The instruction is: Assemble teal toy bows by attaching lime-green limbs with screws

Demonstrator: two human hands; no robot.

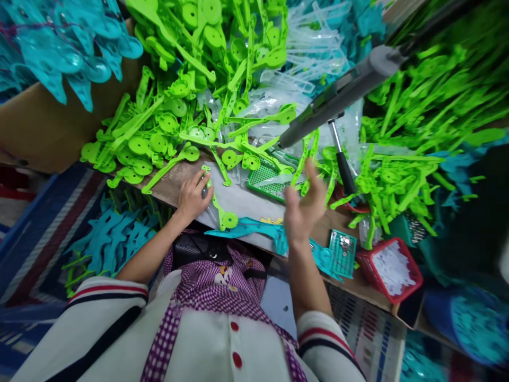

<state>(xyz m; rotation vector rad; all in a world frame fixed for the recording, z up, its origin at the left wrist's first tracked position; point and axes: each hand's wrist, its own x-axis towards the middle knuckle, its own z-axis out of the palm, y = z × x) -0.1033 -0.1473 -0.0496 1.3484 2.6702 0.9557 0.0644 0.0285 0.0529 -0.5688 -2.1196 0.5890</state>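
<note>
My left hand (194, 196) rests at the bench's front edge with its fingers curled over a lime-green plastic lever-like part (227, 219) that has a round disc at its near end. A small dark piece shows under the fingertips; I cannot make out what it is. My right hand (304, 209) is lifted above the bench, smeared by motion, thumb and fingers apart with nothing visible between them. Teal plastic parts (246, 228) lie along the front edge between my hands. A grey powered screwdriver (345, 90) hangs at a slant beyond my right hand.
Lime-green parts (170, 122) are heaped across the back, with clear plastic pieces (314, 48) among them. A green perforated tray (266, 178) lies mid-bench. On the right are a small teal tray (342, 252) of metal bits and a red tub (366, 270) of white pieces.
</note>
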